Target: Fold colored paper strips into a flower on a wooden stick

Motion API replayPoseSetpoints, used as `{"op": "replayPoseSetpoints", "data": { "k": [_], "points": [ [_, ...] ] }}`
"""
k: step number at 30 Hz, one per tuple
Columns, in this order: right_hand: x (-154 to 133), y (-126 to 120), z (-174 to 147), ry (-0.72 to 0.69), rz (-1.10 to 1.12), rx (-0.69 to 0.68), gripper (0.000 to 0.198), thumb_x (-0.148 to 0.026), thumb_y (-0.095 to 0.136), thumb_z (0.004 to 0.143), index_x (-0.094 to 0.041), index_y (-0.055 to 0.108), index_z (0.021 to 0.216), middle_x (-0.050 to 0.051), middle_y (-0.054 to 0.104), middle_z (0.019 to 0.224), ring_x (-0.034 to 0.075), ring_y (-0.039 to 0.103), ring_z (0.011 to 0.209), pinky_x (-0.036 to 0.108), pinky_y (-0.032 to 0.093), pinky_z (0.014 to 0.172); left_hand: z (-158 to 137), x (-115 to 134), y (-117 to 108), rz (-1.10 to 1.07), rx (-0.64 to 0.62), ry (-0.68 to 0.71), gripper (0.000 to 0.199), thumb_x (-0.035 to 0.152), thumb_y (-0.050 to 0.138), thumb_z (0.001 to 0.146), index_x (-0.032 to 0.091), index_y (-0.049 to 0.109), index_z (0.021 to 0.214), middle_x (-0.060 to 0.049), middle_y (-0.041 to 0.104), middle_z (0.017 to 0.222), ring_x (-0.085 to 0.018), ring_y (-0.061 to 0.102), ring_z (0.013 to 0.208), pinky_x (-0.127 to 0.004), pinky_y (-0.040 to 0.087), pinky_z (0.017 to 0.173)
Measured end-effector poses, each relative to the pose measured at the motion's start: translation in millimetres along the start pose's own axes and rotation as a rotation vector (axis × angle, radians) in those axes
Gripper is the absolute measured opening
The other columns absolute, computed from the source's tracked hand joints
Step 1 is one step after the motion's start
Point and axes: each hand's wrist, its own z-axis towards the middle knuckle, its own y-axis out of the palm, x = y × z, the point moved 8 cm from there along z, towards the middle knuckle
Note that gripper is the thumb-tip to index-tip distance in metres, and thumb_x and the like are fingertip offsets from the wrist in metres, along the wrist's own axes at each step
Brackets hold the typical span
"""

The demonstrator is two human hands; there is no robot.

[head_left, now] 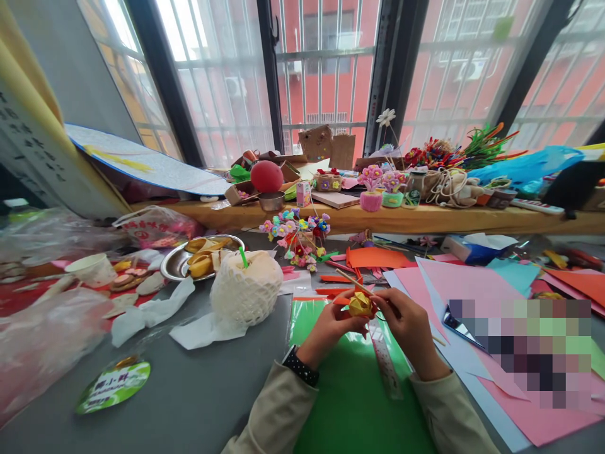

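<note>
My left hand is closed around a small folded-paper flower, whose gold part faces me, with orange paper showing beside it. A thin wooden stick slants past the flower, and the fingers of my right hand pinch it. Both hands meet above a green sheet in a clear sleeve. Under my right hand lies a clear ruler on that sheet. Whether the stick's tip touches the flower is hard to tell.
Left of my hands stands a coconut with a green straw, and behind it a metal bowl of peels. Pink paper sheets and a phone lie on the right. Pipe-cleaner flowers stand before the crowded windowsill.
</note>
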Motion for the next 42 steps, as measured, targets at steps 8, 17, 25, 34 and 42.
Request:
{"op": "replayPoseSetpoints", "data": {
  "k": [8, 17, 25, 34, 42],
  "points": [
    [0.2, 1.5, -0.5, 0.015, 0.005, 0.069, 0.019, -0.029, 0.039, 0.082, -0.019, 0.054, 0.077, 0.004, 0.055, 0.071, 0.015, 0.051, 0.065, 0.026, 0.04, 0.058, 1.4, -2.1, -3.2, 0.027, 0.008, 0.003, 0.056, 0.021, 0.071, 0.052, 0.016, 0.05, 0.103, -0.005, 0.06, 0.079, -0.013, 0.055, 0.062, -0.029, 0.046, 0.057],
    [14.9, 7.0, -2.7, 0.214, 0.191, 0.036, 0.02, -0.036, 0.044, 0.078, -0.018, 0.052, 0.075, 0.0, 0.055, 0.06, 0.011, 0.048, 0.049, 0.022, 0.037, 0.045, 2.1, -1.4, -3.0, 0.053, -0.011, -0.001, 0.056, 0.023, 0.071, 0.052, 0.016, 0.05, 0.104, -0.005, 0.06, 0.08, -0.013, 0.055, 0.061, -0.027, 0.046, 0.055],
    [2.2, -0.3, 1.8, 0.079, 0.165, 0.082, 0.016, -0.029, 0.044, 0.079, -0.018, 0.052, 0.07, 0.002, 0.05, 0.069, 0.012, 0.047, 0.059, 0.022, 0.037, 0.051, -0.4, 2.4, 1.9, 0.037, -0.034, -0.006, 0.051, 0.021, 0.07, 0.054, 0.015, 0.051, 0.101, -0.005, 0.06, 0.079, -0.014, 0.056, 0.062, -0.028, 0.047, 0.056],
    [19.1, 11.6, 2.1, 0.305, 0.501, -0.055, 0.021, -0.036, 0.05, 0.074, -0.016, 0.053, 0.074, -0.001, 0.05, 0.062, 0.01, 0.044, 0.051, 0.022, 0.037, 0.046, -0.7, 4.0, 4.2, 0.041, -0.065, 0.003, 0.056, 0.019, 0.068, 0.057, 0.018, 0.046, 0.108, -0.004, 0.059, 0.08, -0.012, 0.055, 0.061, -0.028, 0.046, 0.059],
    [31.2, 10.5, 0.5, 0.416, 0.638, -0.005, 0.023, -0.036, 0.059, 0.068, -0.018, 0.049, 0.08, -0.008, 0.04, 0.049, 0.006, 0.039, 0.042, 0.018, 0.031, 0.039, 3.5, -0.7, -2.1, 0.04, -0.017, 0.041, 0.067, 0.015, 0.07, 0.054, 0.021, 0.039, 0.113, -0.006, 0.055, 0.098, -0.018, 0.055, 0.084, -0.029, 0.046, 0.068]
  ]
}}
